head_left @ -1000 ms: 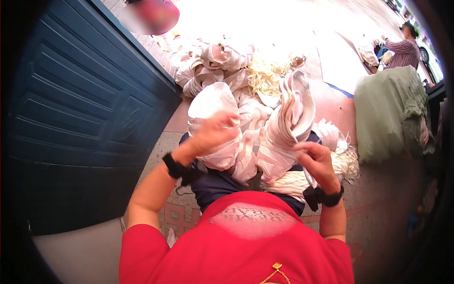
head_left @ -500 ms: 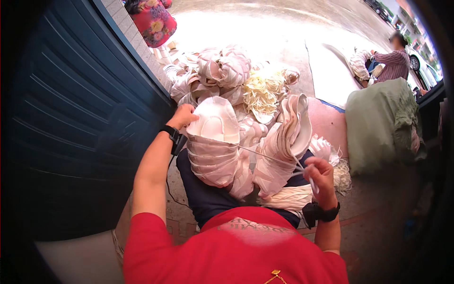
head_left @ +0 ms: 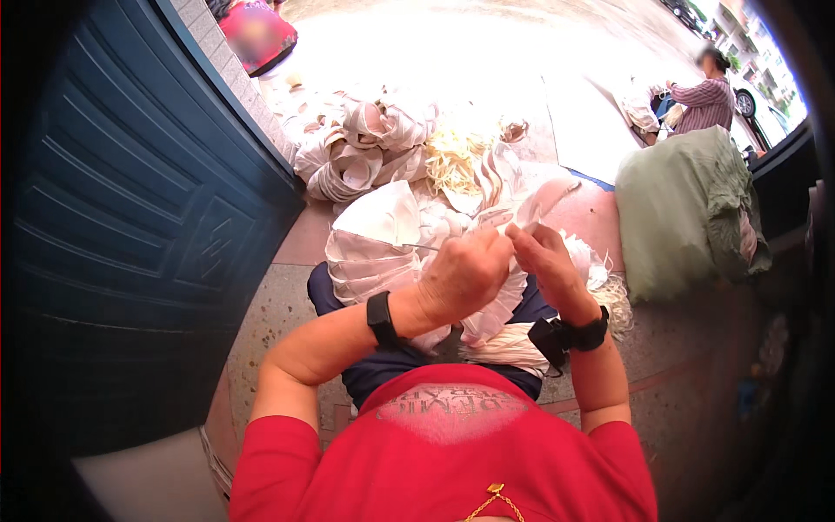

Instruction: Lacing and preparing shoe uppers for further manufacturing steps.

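My left hand and my right hand meet above my lap, fingers closed and fingertips nearly touching. A thin white cord runs from the left stack of nested white fabric shoe uppers toward my left fist. My right fingers pinch together; the cord end there is mostly hidden. Behind my hands stands the right stack of uppers, largely covered by them. Both stacks rest on my lap, next to a bundle of white cords.
Heaped white uppers and loose pale yellow strips lie ahead. A large green sack stands right, a dark blue door left. One person sits far right; another in floral red is at upper left.
My left hand has left the rim of the left stack and come right to meet my right hand. My right hand has moved up and left. The view has shifted slightly.
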The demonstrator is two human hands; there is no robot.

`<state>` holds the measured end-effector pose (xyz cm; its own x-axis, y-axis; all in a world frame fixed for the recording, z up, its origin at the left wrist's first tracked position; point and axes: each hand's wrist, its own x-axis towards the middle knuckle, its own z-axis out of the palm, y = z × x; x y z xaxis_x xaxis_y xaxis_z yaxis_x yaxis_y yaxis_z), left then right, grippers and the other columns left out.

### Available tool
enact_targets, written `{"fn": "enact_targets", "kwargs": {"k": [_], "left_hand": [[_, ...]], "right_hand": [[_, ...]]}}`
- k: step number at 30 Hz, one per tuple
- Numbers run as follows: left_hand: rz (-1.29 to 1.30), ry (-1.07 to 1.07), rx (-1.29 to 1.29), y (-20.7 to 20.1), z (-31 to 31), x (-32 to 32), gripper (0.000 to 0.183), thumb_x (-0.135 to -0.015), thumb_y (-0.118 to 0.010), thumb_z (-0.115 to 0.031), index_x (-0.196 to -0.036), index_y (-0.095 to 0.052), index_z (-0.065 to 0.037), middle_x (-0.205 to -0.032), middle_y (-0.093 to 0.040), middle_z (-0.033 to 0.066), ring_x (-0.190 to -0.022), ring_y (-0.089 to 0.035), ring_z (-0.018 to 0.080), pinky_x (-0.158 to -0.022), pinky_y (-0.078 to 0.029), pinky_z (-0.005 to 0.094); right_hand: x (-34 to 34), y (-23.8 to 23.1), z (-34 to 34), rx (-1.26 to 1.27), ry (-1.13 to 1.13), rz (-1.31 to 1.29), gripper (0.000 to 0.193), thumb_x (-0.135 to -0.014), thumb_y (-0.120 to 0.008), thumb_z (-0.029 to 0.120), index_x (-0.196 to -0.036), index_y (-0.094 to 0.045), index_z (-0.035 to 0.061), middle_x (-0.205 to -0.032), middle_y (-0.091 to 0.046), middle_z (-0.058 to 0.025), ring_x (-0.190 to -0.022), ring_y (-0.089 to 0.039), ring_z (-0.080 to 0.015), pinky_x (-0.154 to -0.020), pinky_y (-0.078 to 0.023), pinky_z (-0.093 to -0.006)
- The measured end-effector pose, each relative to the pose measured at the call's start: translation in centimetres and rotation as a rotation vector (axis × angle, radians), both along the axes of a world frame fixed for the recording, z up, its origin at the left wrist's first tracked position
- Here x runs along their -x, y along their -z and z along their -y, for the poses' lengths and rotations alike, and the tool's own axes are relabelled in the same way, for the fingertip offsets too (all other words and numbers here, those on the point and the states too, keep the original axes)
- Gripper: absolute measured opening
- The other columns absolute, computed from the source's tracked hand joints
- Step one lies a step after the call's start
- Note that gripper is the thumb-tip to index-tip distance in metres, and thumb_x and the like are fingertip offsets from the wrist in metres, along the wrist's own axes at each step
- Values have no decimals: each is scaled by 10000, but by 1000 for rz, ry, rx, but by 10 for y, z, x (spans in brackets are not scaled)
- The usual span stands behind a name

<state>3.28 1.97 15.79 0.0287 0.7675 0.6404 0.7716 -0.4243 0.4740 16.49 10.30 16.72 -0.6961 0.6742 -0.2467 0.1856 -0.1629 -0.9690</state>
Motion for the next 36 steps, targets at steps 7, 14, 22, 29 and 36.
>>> {"fn": "enact_targets", "kwargs": {"k": [7,14,22,29,36], "left_hand": [[-177,-126,163,40,10,57,225,-746,-593,-125,-913,-547,18,-859,-566,170,-811,-528,329,-751,-422,379],[-228,-123,625,116,11,94,133,-812,-485,-182,-816,-536,-60,-749,-574,89,-739,-555,269,-679,-428,382],[495,-328,397,35,-25,139,206,-870,-425,-154,-848,-555,3,-637,-541,108,-464,-498,138,-447,-403,288],[244,-361,35,-94,-39,176,177,-873,-465,-129,-960,-586,-34,-701,-522,-31,-500,-377,17,-421,-320,164],[-9,-286,-125,-155,-19,213,138,-815,-599,-182,-871,-631,-60,-610,-452,-96,-474,-311,-17,-394,-234,155]], "right_hand": [[-36,22,-13,115,309,-182,272,-782,-543,215,-565,-493,60,-538,-407,37,-456,-325,-50,-422,-236,-209],[-30,19,-36,150,282,-283,186,-789,-513,217,-699,-523,54,-627,-465,28,-545,-388,-53,-469,-281,-202],[6,-28,-112,28,-16,-380,214,-836,-463,248,-798,-539,51,-697,-530,-15,-600,-453,-84,-562,-357,-224],[29,-92,-148,-257,-223,-630,312,-875,-399,303,-861,-543,27,-737,-550,-34,-640,-487,-111,-597,-387,-234],[63,-117,-117,-112,-222,-663,244,-842,-412,228,-856,-562,36,-697,-560,-28,-585,-489,-85,-546,-391,-223]]}}
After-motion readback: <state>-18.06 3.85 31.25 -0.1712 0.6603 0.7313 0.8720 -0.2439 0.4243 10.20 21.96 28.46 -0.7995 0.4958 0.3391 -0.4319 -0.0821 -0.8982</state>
